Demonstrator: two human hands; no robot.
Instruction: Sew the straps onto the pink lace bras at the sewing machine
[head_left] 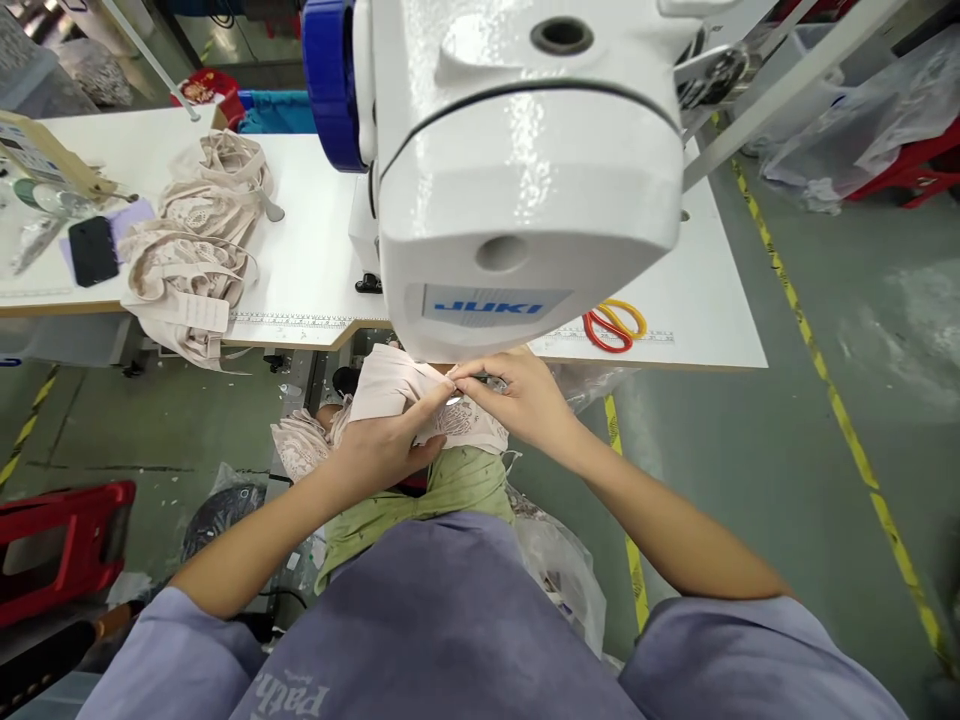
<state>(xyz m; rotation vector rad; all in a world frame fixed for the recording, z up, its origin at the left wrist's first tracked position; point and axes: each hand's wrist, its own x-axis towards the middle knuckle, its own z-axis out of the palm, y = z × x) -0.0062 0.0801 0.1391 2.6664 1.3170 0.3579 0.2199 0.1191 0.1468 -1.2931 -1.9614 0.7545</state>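
One white sewing machine (525,170) stands just beyond my left hand (386,442) and right hand (529,400); pale lace fabric (397,385) lies between and under them, pinched by both; red-and-yellow scissor handles (621,328) rest beyond my right hand.

Wears a loose shirt (442,620) in muted greyish violet, softly creased, with slightly uneven tone across the front. Bears pale lettering (292,697) at the lower left, partly readable as "Path" — with a smaller line too fine to read. Ends in wide short sleeves (757,650) of matching violet, leaving both arms (652,520) bare through to left hand (386,445) and right hand (529,400). Shows light green cloth (457,485), sparsely dark-flecked, beyond the hem — whether worn or laid there, unclear.
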